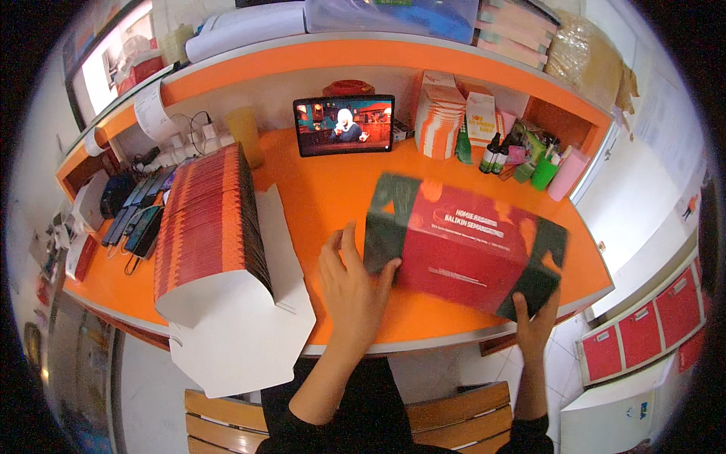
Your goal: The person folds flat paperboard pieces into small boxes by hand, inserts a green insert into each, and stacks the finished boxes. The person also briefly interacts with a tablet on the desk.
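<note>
I see the right hand [538, 321] pinching a red-and-green carton [461, 261], its white lettering [473, 219] blurred. Left hand [354, 291] spread, thumb at carton's edge, contact unclear.

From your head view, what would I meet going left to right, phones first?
Phones → stack of red printed card → left hand → red-and-green carton → red-panelled unit.

Orange desk [340, 185] carries tablet [345, 125], card stack [208, 223], btls [489, 156] & grn cup [543, 175].
</note>
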A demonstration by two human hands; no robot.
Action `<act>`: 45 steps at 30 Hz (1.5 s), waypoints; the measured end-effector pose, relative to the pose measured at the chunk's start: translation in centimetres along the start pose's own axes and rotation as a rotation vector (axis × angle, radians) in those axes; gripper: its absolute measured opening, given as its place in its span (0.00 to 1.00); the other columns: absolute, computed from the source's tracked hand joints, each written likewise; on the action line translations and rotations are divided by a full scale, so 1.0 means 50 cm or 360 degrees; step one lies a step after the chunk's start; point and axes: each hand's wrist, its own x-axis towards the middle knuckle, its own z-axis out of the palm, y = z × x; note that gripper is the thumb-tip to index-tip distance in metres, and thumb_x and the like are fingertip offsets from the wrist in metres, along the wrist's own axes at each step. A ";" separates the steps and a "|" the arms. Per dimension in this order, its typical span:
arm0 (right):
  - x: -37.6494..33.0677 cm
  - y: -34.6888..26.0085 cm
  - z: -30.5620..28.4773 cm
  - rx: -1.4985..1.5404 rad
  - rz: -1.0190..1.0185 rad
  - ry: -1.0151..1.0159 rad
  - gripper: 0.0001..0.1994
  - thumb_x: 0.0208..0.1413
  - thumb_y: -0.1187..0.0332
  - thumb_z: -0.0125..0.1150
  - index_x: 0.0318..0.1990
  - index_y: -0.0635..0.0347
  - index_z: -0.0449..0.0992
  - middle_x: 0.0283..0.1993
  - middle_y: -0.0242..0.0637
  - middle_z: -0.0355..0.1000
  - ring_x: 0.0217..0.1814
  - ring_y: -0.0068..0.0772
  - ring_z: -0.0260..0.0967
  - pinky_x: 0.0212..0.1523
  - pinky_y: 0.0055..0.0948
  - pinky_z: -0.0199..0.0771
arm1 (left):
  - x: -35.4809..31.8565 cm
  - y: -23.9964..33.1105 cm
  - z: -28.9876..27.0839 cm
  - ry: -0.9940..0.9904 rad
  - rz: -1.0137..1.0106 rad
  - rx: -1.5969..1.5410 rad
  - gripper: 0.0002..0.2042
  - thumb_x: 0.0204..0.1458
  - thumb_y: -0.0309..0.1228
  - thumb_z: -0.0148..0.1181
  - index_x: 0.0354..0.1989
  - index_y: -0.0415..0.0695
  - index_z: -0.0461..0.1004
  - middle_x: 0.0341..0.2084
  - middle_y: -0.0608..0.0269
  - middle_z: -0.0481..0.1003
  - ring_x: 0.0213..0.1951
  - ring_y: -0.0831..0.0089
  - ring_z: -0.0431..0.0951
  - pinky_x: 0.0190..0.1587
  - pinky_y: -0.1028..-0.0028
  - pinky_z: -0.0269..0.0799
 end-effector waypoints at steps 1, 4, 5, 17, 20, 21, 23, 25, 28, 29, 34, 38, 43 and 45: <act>-0.036 0.003 -0.004 -0.0082 -0.0050 -0.0160 0.19 0.51 0.65 0.64 0.49 0.63 0.69 0.48 0.44 0.70 0.47 0.39 0.68 0.50 0.35 0.66 | -0.002 0.012 -0.015 -0.0104 -0.0172 -0.0400 0.35 0.48 0.44 0.65 0.60 0.39 0.56 0.51 0.47 0.65 0.46 0.53 0.72 0.48 0.63 0.69; -0.061 -0.078 0.015 -0.0528 -0.0911 -0.0801 0.12 0.53 0.65 0.61 0.44 0.57 0.75 0.44 0.42 0.72 0.47 0.40 0.68 0.50 0.36 0.68 | -0.030 -0.010 -0.047 -0.0376 -0.0778 -0.1689 0.34 0.54 0.46 0.58 0.64 0.43 0.53 0.57 0.48 0.60 0.53 0.55 0.68 0.53 0.60 0.67; -0.064 -0.096 0.027 -0.0615 -0.1038 -0.0978 0.13 0.50 0.66 0.63 0.44 0.57 0.75 0.43 0.41 0.73 0.47 0.41 0.68 0.50 0.37 0.67 | -0.030 -0.019 -0.065 -0.0460 -0.0980 -0.1969 0.33 0.55 0.47 0.55 0.64 0.43 0.52 0.59 0.48 0.58 0.54 0.54 0.67 0.53 0.60 0.67; 0.181 0.118 -0.090 -0.0446 0.0724 -0.0939 0.25 0.53 0.56 0.61 0.52 0.65 0.69 0.52 0.47 0.69 0.50 0.37 0.68 0.51 0.37 0.67 | -0.025 -0.085 0.018 -0.1051 -0.0700 -0.0941 0.27 0.57 0.36 0.54 0.59 0.31 0.57 0.38 0.44 0.76 0.47 0.56 0.76 0.48 0.67 0.69; 0.159 0.081 -0.064 0.0020 0.0751 -0.0891 0.25 0.54 0.57 0.61 0.53 0.67 0.67 0.54 0.47 0.67 0.47 0.35 0.69 0.45 0.33 0.70 | -0.024 -0.108 0.040 -0.0968 -0.0486 -0.1056 0.19 0.58 0.32 0.51 0.54 0.33 0.62 0.42 0.41 0.74 0.46 0.52 0.75 0.49 0.66 0.68; 0.155 0.067 -0.065 -0.0119 0.0538 -0.0689 0.25 0.55 0.58 0.60 0.53 0.67 0.66 0.53 0.46 0.67 0.46 0.34 0.69 0.45 0.34 0.70 | -0.015 -0.099 0.039 -0.0836 -0.0349 -0.1056 0.18 0.58 0.31 0.50 0.53 0.33 0.62 0.42 0.41 0.74 0.46 0.53 0.75 0.49 0.66 0.68; 0.140 0.036 -0.079 -0.0388 0.0146 -0.0277 0.25 0.56 0.59 0.59 0.55 0.67 0.64 0.52 0.45 0.68 0.45 0.34 0.69 0.45 0.35 0.70 | 0.000 -0.060 0.029 -0.0602 -0.0092 -0.1042 0.16 0.58 0.30 0.49 0.51 0.32 0.63 0.42 0.40 0.73 0.45 0.54 0.76 0.48 0.65 0.68; 0.137 -0.032 -0.082 -0.0111 0.0076 -0.0189 0.26 0.57 0.61 0.58 0.58 0.67 0.61 0.52 0.46 0.67 0.47 0.35 0.68 0.48 0.35 0.68 | 0.027 -0.017 -0.010 -0.0528 -0.0138 -0.1174 0.18 0.59 0.29 0.50 0.55 0.34 0.60 0.43 0.48 0.73 0.46 0.65 0.73 0.48 0.70 0.68; 0.111 -0.046 -0.077 0.0063 0.0037 0.0005 0.31 0.58 0.63 0.57 0.63 0.69 0.52 0.55 0.50 0.63 0.55 0.39 0.62 0.57 0.34 0.60 | 0.036 0.024 -0.017 -0.0287 -0.0238 -0.1340 0.16 0.59 0.31 0.51 0.51 0.33 0.62 0.41 0.45 0.73 0.45 0.62 0.75 0.47 0.68 0.68; 0.089 -0.022 -0.064 0.0045 0.0030 0.0091 0.31 0.58 0.63 0.57 0.63 0.70 0.51 0.56 0.51 0.61 0.56 0.41 0.60 0.59 0.34 0.58 | 0.035 0.030 -0.012 -0.0180 -0.0279 -0.1388 0.16 0.59 0.32 0.51 0.48 0.32 0.64 0.39 0.42 0.74 0.44 0.57 0.76 0.46 0.67 0.69; 0.017 0.023 -0.025 -0.0058 -0.0078 0.0241 0.33 0.58 0.63 0.56 0.63 0.73 0.48 0.60 0.53 0.57 0.62 0.45 0.55 0.64 0.37 0.50 | -0.023 -0.007 0.025 -0.0402 -0.0474 -0.1176 0.16 0.58 0.35 0.55 0.43 0.31 0.68 0.32 0.47 0.76 0.37 0.61 0.79 0.39 0.67 0.71; 0.053 0.000 -0.051 -0.0122 0.0064 0.0213 0.27 0.58 0.64 0.57 0.59 0.69 0.57 0.57 0.51 0.61 0.59 0.42 0.58 0.60 0.37 0.56 | -0.014 -0.026 -0.001 -0.0671 -0.0399 -0.0896 0.16 0.56 0.34 0.57 0.40 0.29 0.71 0.29 0.49 0.77 0.31 0.65 0.80 0.32 0.68 0.73; 0.120 -0.044 -0.103 -0.0399 0.0216 -0.0302 0.25 0.55 0.64 0.60 0.57 0.67 0.62 0.54 0.53 0.65 0.59 0.46 0.61 0.59 0.40 0.59 | 0.019 -0.014 -0.032 -0.1233 -0.0707 -0.1154 0.16 0.52 0.30 0.60 0.42 0.29 0.70 0.30 0.47 0.77 0.29 0.68 0.80 0.27 0.73 0.75; 0.105 -0.032 -0.115 -0.0804 -0.0057 -0.0486 0.29 0.51 0.62 0.63 0.58 0.65 0.61 0.56 0.53 0.63 0.61 0.49 0.59 0.61 0.42 0.57 | -0.007 -0.033 -0.001 -0.1375 -0.0774 -0.1245 0.16 0.50 0.27 0.61 0.44 0.29 0.69 0.33 0.49 0.77 0.33 0.66 0.80 0.33 0.72 0.75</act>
